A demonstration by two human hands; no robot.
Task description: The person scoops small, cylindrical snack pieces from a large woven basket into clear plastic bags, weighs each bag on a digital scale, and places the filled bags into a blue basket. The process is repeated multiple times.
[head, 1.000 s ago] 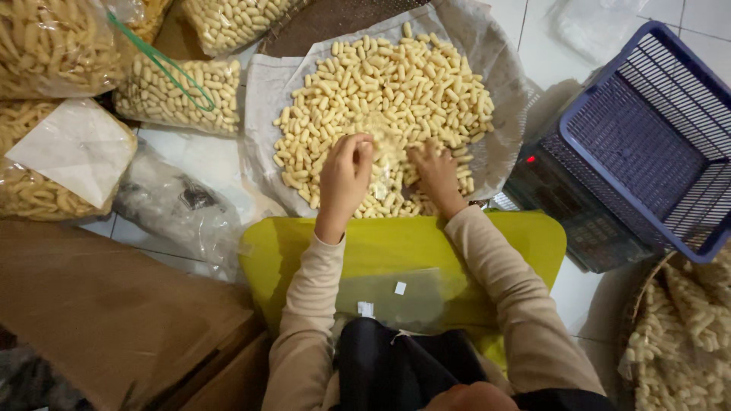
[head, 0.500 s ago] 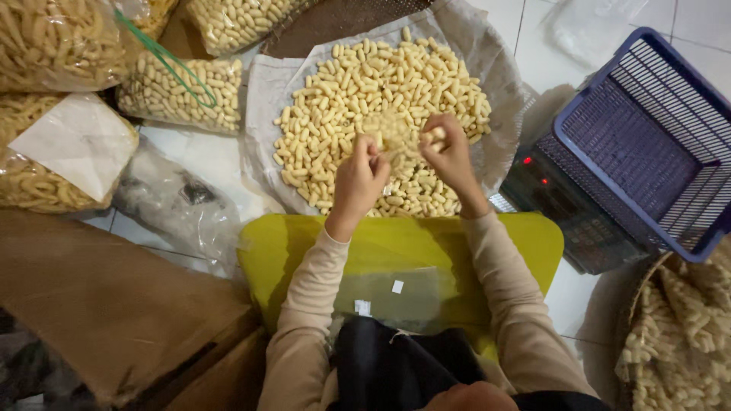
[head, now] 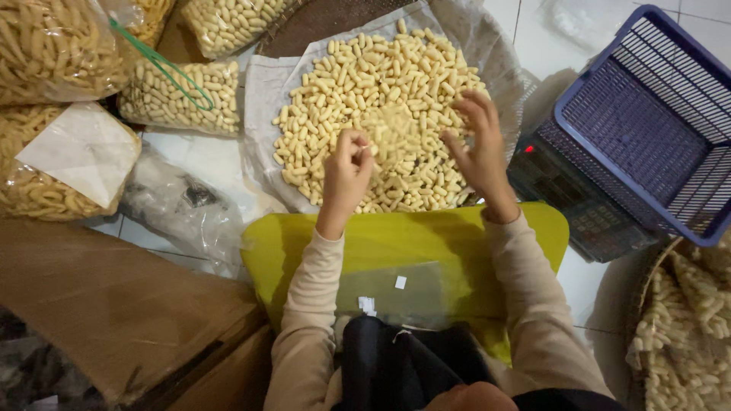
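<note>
- At far left, sealed clear bags of snacks (head: 53, 49) lie packed and tied; the film looks slick, so you would grip one at its gathered neck, not its side
- Your left hand (head: 346, 173) is raised over the near edge of the heap with fingers curled together, thumb and fingertips pinching a few pale pieces
- The heap of puffed snack sticks (head: 381, 114) lies loose on a sheet of plastic (head: 263, 91) spread on the floor, just beyond the yellow tray (head: 396, 243) across your lap
- I judge the pieces very light, dry, brittle and free-rolling: take them in a loose cupped scoop or a soft fingertip pinch, since squeezing would likely crush them
- Your right hand (head: 478, 144) hovers over the right side of the heap, fingers spread and slightly bent, palm inward; I cannot tell whether it holds any pieces
- Further right, a digital scale (head: 579, 205) sits partly under a tilted blue plastic basket (head: 647, 122), both close beside the heap
</note>
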